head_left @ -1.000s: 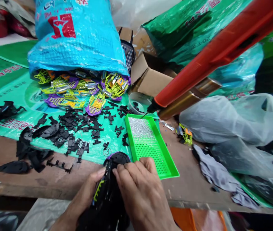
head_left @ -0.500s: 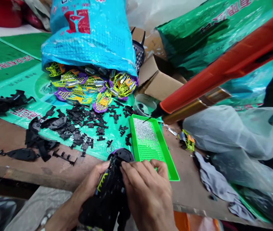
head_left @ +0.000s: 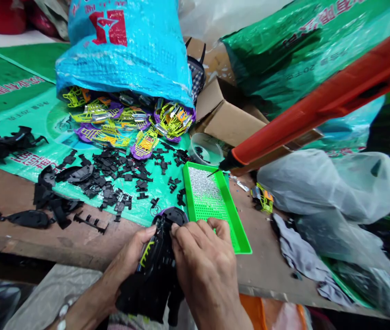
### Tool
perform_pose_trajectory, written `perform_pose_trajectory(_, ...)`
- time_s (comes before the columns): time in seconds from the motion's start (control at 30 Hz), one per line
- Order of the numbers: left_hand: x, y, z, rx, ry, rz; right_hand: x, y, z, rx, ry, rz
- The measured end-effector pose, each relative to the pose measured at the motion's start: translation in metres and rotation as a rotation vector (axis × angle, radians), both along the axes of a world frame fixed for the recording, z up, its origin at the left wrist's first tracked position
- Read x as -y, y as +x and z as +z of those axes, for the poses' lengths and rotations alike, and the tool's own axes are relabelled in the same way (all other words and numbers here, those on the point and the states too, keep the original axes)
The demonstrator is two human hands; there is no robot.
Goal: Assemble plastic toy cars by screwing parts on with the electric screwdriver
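Observation:
A black plastic toy car body [head_left: 155,275] with a purple edge and yellow-green trim is held at the table's front edge. My left hand [head_left: 126,259] grips it along the left side, thumb near the top. On the opposite side, my right hand [head_left: 207,263] is closed with its fingertips pressed on the upper part; whether a small piece is between them is hidden. Just beyond the right hand lies a green tray [head_left: 241,229] with many small silvery screws. An orange-red electric screwdriver [head_left: 319,105] hangs slanting above the tray, its tip over the screws.
Small black plastic parts [head_left: 112,176] are scattered across the green sheet. Larger black parts [head_left: 26,219] lie at the left. A blue sack [head_left: 122,59] spills yellow and purple toy shells [head_left: 145,143]. Behind the tray are a round clear tub [head_left: 206,149] and a cardboard box [head_left: 229,114].
The whole scene has shifted slightly left in view. Both hands keep their hold on the toy car body, with the right fingers only slightly moved.

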State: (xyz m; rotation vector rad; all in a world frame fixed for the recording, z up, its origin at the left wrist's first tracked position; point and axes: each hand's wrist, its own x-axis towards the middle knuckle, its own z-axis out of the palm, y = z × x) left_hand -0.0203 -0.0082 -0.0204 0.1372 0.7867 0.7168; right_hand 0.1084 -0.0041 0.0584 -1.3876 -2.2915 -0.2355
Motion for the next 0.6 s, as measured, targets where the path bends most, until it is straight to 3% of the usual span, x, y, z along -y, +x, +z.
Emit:
perform_pose_trajectory(0.17, -0.003, -0.001, -0.004, -0.058, 0.095, 0.043, 0.000, -0.003, -0.002, -0.034, 0.015, -0.018)
perform_pose_trajectory(0.37, -0.002, -0.001, -0.003, -0.082, 0.046, -0.004, 0.003, -0.003, 0.000, 0.076, -0.023, -0.013)
perform_pose_trajectory(0.6, -0.002, 0.002, 0.000, -0.081, 0.090, 0.057, 0.013, -0.015, -0.014, 0.104, 0.017, -0.101)
